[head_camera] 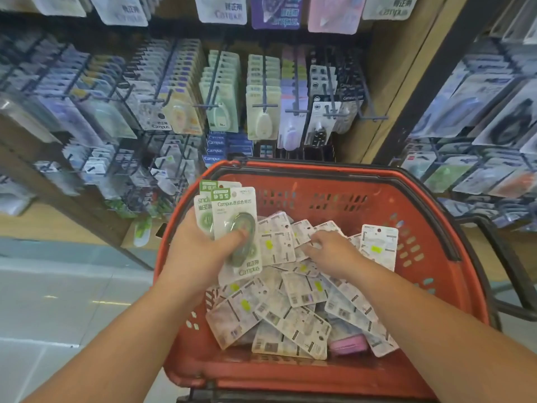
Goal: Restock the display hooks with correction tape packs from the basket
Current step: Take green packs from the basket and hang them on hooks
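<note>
Left hand (200,251) grips green-labelled white card correction tape packs (235,225) at 10 o'clock in the red plastic basket (436,228); right hand (334,251) touches face-down packs (293,312) with bent fingers, grip unclear.

i record the red perforated plastic basket (290,376) as smooth moulded plastic with a slight sheen. the white printed card packs (293,318) inside read as matt paperboard. the green-topped card packs with clear blisters (236,228) show glossy plastic fronts. the thin dark display hooks (264,106) look like painted metal. the pale floor tiles (43,301) are polished.
</note>
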Available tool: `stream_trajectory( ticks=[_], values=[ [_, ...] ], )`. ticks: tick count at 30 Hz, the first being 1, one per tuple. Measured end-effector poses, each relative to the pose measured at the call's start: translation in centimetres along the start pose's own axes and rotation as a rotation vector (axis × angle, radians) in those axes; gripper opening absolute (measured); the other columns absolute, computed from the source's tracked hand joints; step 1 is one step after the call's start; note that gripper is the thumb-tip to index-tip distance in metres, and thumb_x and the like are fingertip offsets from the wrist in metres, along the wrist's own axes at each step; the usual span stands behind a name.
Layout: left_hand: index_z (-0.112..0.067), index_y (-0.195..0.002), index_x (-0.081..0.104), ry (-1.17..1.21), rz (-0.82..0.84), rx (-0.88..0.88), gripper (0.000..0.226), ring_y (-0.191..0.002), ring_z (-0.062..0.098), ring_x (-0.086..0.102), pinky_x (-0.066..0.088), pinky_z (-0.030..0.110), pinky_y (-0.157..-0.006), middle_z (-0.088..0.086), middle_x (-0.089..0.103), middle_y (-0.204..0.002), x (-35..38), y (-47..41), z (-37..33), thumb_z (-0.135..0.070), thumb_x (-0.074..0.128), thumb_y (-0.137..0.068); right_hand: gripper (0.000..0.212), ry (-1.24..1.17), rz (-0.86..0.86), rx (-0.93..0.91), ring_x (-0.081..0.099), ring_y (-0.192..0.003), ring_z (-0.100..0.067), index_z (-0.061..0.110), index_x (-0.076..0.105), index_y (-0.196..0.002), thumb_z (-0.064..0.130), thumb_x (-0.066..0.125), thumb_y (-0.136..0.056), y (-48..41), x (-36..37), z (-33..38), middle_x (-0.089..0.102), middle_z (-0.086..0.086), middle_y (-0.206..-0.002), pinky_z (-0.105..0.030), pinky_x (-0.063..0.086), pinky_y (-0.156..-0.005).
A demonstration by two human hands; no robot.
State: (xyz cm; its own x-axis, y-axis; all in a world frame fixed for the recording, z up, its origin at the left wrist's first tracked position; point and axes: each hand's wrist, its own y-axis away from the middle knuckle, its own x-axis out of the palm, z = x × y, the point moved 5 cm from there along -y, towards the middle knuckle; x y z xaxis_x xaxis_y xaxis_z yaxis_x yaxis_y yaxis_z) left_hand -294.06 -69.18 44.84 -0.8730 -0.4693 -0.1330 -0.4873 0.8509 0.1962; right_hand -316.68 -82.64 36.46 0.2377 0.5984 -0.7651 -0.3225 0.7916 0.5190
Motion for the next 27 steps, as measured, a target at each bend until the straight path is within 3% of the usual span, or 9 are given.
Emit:
stream_trajectory(
  ticks=[5, 8, 11, 14, 17, 19, 21, 24, 27],
  values=[
    [-0.028, -0.121, 0.066, -0.061, -0.102, 0.018, 0.051, -0.093, 0.002, 0.075, 0.060, 0.038, -0.091, -0.018, 0.079, -0.103, -1.6, 0.0, -0.5, -0.006, 0.086, -0.080, 0.066, 0.031, -0.114, 0.065, 0.049, -0.130, -0.030, 0.026, 0.053, -0.143, 0.068, 0.053, -0.093, -2.9, 0.7, 2.1, 0.055, -0.007, -0.139, -0.041, 0.047, -0.103],
    [-0.030, -0.119, 0.066, -0.093, -0.101, 0.003, 0.053, -0.099, 0.008, 0.076, 0.060, 0.048, -0.094, -0.014, 0.079, -0.107, -2.3, 0.2, -0.6, -0.024, 0.084, -0.070, 0.067, 0.131, -0.123, 0.076, 0.036, -0.133, -0.031, 0.042, 0.055, -0.137, 0.075, 0.065, -0.080, -3.4, 1.8, 4.0, 0.040, -0.004, -0.141, -0.045, 0.035, -0.107],
    [-0.031, -0.120, 0.065, -0.107, -0.106, -0.008, 0.062, -0.103, 0.015, 0.076, 0.059, 0.055, -0.096, -0.010, 0.079, -0.111, -2.9, 0.3, -0.5, -0.036, 0.085, -0.061, 0.071, 0.213, -0.148, 0.084, 0.035, -0.131, -0.030, 0.036, 0.062, -0.127, 0.077, 0.073, -0.070, -3.4, 3.0, 5.0, 0.040, -0.002, -0.140, -0.047, 0.032, -0.105],
    [-0.034, -0.117, 0.065, -0.135, -0.099, -0.012, 0.061, -0.101, 0.015, 0.077, 0.060, 0.056, -0.094, -0.010, 0.079, -0.110, -3.0, 0.5, -0.6, -0.038, 0.084, -0.059, 0.054, 0.166, -0.200, 0.053, 0.040, -0.123, -0.027, 0.030, 0.070, -0.111, 0.069, 0.076, -0.075, -3.3, 3.1, 5.6, 0.050, 0.004, -0.126, -0.044, 0.034, -0.098],
    [-0.032, -0.122, 0.063, -0.144, -0.089, 0.007, 0.067, -0.101, 0.011, 0.076, 0.061, 0.051, -0.093, -0.012, 0.079, -0.111, -2.9, 0.4, -0.8, -0.043, 0.085, -0.060, 0.031, -0.046, -0.244, -0.043, 0.045, -0.106, -0.020, 0.026, 0.060, -0.076, 0.049, 0.077, -0.085, -2.6, 2.0, 5.6, 0.054, 0.009, -0.093, -0.038, 0.035, -0.084],
    [-0.036, -0.122, 0.060, -0.173, -0.089, 0.035, 0.068, -0.101, 0.005, 0.075, 0.060, 0.043, -0.093, -0.018, 0.077, -0.111, -2.7, 0.3, -1.2, -0.048, 0.084, -0.060, 0.035, -0.297, -0.201, -0.120, 0.047, -0.076, -0.017, 0.016, 0.048, -0.070, 0.028, 0.074, -0.090, -1.6, 0.8, 5.3, 0.048, 0.001, -0.073, -0.032, 0.036, -0.065],
    [-0.045, -0.115, 0.057, -0.220, -0.091, 0.063, 0.058, -0.099, -0.004, 0.071, 0.056, 0.035, -0.090, -0.025, 0.074, -0.108, -2.4, 0.1, -1.5, -0.046, 0.085, -0.064, 0.030, -0.497, -0.141, -0.149, 0.039, -0.056, -0.016, 0.012, 0.044, -0.074, 0.014, 0.068, -0.091, 0.2, -1.0, 5.0, 0.041, -0.007, -0.072, -0.029, 0.031, -0.053],
    [-0.050, -0.110, 0.051, -0.326, -0.073, 0.097, 0.053, -0.099, -0.009, 0.066, 0.054, 0.032, -0.087, -0.025, 0.070, -0.107, -1.4, -0.3, -1.8, -0.038, 0.088, -0.075, 0.017, -0.649, -0.110, -0.133, 0.043, -0.059, -0.019, 0.006, 0.048, -0.078, 0.009, 0.060, -0.089, 3.3, -3.7, 4.8, 0.046, -0.009, -0.072, -0.033, 0.033, -0.057],
    [-0.046, -0.121, 0.049, -0.374, 0.036, 0.129, 0.060, -0.101, -0.009, 0.065, 0.055, 0.032, -0.090, -0.026, 0.069, -0.111, 0.8, -0.5, -1.8, -0.026, 0.089, -0.080, 0.008, -0.919, -0.021, -0.128, 0.059, -0.062, -0.021, 0.006, 0.058, -0.087, 0.001, 0.055, -0.091, 6.1, -4.9, 5.5, 0.065, -0.010, -0.074, -0.030, 0.047, -0.050]
  ],
)
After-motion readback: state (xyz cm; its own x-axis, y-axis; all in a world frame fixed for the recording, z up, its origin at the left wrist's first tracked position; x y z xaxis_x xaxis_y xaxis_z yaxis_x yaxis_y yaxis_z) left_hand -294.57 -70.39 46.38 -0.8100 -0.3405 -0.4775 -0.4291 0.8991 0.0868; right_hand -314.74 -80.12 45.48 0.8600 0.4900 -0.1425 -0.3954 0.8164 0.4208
